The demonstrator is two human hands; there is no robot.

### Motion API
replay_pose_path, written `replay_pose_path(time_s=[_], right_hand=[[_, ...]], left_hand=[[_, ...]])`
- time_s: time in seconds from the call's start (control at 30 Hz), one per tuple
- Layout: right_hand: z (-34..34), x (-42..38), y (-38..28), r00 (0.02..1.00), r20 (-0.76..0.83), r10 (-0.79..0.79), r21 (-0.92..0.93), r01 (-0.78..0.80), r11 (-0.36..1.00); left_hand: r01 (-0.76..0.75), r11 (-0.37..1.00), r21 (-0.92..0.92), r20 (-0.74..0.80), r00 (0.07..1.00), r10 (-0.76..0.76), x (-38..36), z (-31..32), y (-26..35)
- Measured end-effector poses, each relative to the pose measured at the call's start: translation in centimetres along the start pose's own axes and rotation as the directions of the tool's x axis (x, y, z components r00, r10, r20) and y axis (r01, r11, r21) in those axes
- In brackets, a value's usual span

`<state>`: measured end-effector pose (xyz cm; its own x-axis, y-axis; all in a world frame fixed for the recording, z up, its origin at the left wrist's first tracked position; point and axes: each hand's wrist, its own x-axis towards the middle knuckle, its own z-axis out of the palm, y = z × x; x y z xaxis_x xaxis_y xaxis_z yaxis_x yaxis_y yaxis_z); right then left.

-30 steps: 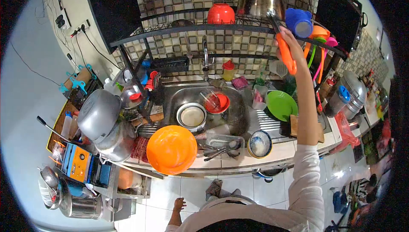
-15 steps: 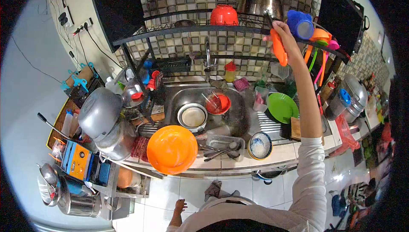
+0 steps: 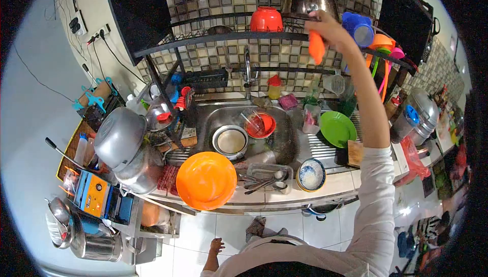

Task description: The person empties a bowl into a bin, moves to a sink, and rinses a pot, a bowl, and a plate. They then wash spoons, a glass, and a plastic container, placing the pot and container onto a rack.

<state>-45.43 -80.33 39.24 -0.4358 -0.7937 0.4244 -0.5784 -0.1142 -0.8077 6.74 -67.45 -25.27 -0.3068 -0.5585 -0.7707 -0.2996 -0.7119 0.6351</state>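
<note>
Raised to the rack (image 3: 223, 38) over the sink, my right hand (image 3: 328, 30) is closed around an orange plastic utensil (image 3: 316, 48), which points downward; I cannot tell its exact kind. That hand overlaps the front of a steel pot (image 3: 311, 2) on the rack. A red bowl (image 3: 267, 19) sits upside down to its left, and blue plastic cups (image 3: 358, 28) are at its right. My left hand (image 3: 217, 246) hangs low beside my body, fingers apart, holding nothing, over the floor.
In the sink (image 3: 284, 129) lie a white-rimmed bowl (image 3: 230, 142) and a red bowl (image 3: 262, 125). An orange plate (image 3: 206, 180), a cutlery tray (image 3: 267, 175), a patterned bowl (image 3: 310, 175) and a green plate (image 3: 338, 129) surround it. Utensils hang at right; pots (image 3: 119, 139) are stacked left.
My right hand has moved left along the rack with the orange utensil, from beside the blue cups to the front of the steel pot. My left hand has hardly moved.
</note>
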Motion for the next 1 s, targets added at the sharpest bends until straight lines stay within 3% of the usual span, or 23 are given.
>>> replay_pose_path(time_s=[0.03,0.07,0.13,0.2,0.23,0.27,0.33,0.37,0.4,0.43,0.47,0.5,0.53,0.57,0.6,0.67,0.73,0.8,0.83,0.93,1.0], right_hand=[[-0.7,0.5,-0.4,1.000,-0.013,-0.014,-0.056,0.014,0.998],[-1.4,1.5,-0.1,0.999,0.047,-0.027,0.091,0.023,0.996],[-3.5,2.7,-0.2,0.976,0.193,-0.102,0.136,0.076,0.988],[-5.2,1.7,-2.0,0.957,0.248,-0.150,0.024,0.149,0.989],[-6.0,1.7,-2.1,0.985,0.158,-0.067,0.008,0.067,0.998],[-8.0,3.1,-2.1,0.954,0.300,-0.001,-0.043,0.015,0.999],[-11.3,4.8,-1.6,0.876,0.434,-0.209,-0.206,0.322,0.924],[-12.9,6.1,-0.8,0.876,0.436,-0.207,-0.209,0.322,0.923],[-14.4,7.6,-0.1,0.802,0.493,-0.337,-0.306,0.522,0.796],[-15.1,8.4,0.1,0.700,0.563,-0.439,-0.379,0.691,0.615],[-15.0,8.0,-0.7,0.697,0.565,-0.443,-0.380,0.696,0.609],[-15.1,7.7,-1.7,0.854,0.484,-0.192,-0.489,0.446,0.750],[-15.3,7.5,-2.2,0.923,0.376,0.085,-0.567,0.156,0.809],[-15.8,7.3,-1.0,0.901,0.379,-0.211,-0.491,0.389,0.779],[-16.1,7.6,-1.0,0.897,0.383,-0.219,-0.492,0.399,0.774],[-16.2,7.6,-1.7,0.964,0.263,0.032,-0.469,0.099,0.877],[-17.0,8.1,-1.7,0.953,0.303,0.017,-0.535,0.155,0.830],[-19.0,9.5,-0.1,0.908,0.419,-0.012,-0.445,0.217,0.868],[-20.3,10.2,0.8,0.877,0.477,-0.056,-0.555,0.351,0.754],[-19.6,8.3,0.3,0.912,0.406,-0.052,-0.594,0.307,0.744],[-19.9,7.2,0.9,0.919,0.380,-0.102,-0.571,0.321,0.755]], left_hand=[[0.057,0.998,0.035,-0.092,0.994,-0.053,0.1,0.3,0.2],[0.057,0.998,0.031,-0.093,0.994,-0.054,0.2,0.4,0.4],[0.180,0.983,0.029,-0.157,0.972,-0.173,0.4,0.8,0.7],[0.162,0.987,0.006,-0.149,0.976,-0.159,0.0,0.7,0.4],[0.146,0.989,-0.011,-0.142,0.979,-0.146,-0.3,0.7,0.3],[0.149,0.989,-0.016,-0.141,0.979,-0.150,-0.6,0.5,0.0],[-0.035,0.996,-0.080,0.004,0.999,0.036,-0.7,-0.6,-2.1],[-0.384,0.814,0.436,0.122,0.921,0.369,2.1,-2.2,-5.9],[-0.386,0.814,0.434,0.123,0.920,0.371,1.9,-1.7,-5.1],[-0.116,0.968,0.222,-0.033,0.991,0.126,1.4,-1.1,-3.7],[0.154,0.987,-0.039,-0.119,0.980,-0.158,1.7,-0.7,-3.2],[0.200,0.977,-0.078,-0.194,0.958,-0.212,1.7,-0.2,-2.8],[0.191,0.978,-0.085,-0.192,0.960,-0.204,1.8,0.2,-2.5],[0.196,0.978,-0.075,-0.205,0.957,-0.208,1.7,0.5,-2.4],[0.202,0.977,-0.067,-0.217,0.953,-0.212,1.4,1.1,-2.4],[0.220,0.965,-0.144,-0.189,0.951,-0.245,1.5,1.9,-2.2],[0.166,0.973,-0.158,-0.183,0.964,-0.194,1.4,2.6,-2.4],[0.136,0.976,-0.170,-0.176,0.970,-0.165,2.1,3.1,-3.4],[0.135,0.973,-0.186,-0.155,0.974,-0.164,2.9,3.1,-4.2],[0.163,0.974,-0.155,-0.163,0.969,-0.188,3.6,4.2,-4.2],[0.143,0.981,-0.131,-0.266,0.948,-0.174,3.3,5.3,-4.0]])
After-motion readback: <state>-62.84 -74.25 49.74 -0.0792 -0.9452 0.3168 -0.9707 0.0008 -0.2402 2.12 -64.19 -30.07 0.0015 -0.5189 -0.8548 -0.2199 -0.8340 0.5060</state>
